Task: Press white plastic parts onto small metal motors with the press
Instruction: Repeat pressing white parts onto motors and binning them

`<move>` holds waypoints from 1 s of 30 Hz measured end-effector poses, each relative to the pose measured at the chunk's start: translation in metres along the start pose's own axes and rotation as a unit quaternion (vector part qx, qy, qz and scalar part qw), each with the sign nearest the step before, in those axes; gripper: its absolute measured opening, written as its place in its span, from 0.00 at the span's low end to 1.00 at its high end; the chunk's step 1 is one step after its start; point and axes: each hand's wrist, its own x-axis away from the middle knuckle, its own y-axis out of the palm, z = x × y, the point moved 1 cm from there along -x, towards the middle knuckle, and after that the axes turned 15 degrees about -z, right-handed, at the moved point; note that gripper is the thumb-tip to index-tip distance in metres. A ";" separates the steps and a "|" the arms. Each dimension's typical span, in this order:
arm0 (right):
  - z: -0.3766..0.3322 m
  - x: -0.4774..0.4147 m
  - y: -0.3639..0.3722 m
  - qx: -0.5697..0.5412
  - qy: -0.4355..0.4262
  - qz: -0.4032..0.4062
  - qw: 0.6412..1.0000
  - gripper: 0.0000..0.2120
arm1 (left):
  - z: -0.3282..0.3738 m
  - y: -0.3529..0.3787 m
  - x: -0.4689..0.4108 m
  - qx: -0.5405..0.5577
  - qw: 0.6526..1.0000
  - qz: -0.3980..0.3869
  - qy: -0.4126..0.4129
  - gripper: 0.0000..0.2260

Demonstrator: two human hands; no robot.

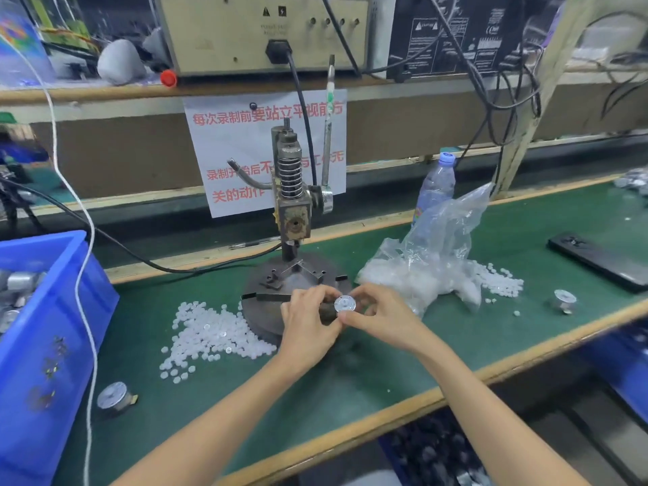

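Clamping one motor [345, 304] are left hand [308, 326] and right hand [384, 315] (sign [228, 142] reads "关的动作").

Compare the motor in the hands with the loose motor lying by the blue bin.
The held motor is gripped by the left hand and right hand; the loose motor lies untouched on the green mat. The held motor is over the press base; the loose motor rests beside the blue bin. Both are small round metal bodies showing a silver end face.
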 end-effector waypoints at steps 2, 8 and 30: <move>0.005 0.012 -0.006 -0.002 0.013 0.009 1.000 0.09 | 0.008 0.010 0.000 0.006 1.000 -0.016 0.005 0.08; 0.035 0.072 -0.032 -0.036 0.077 0.063 0.994 0.10 | 0.048 0.059 0.001 0.016 0.994 -0.083 0.063 0.09; 0.239 0.237 0.005 -0.258 0.317 0.038 0.912 0.12 | 0.070 0.265 0.072 0.005 0.923 -0.385 0.024 0.14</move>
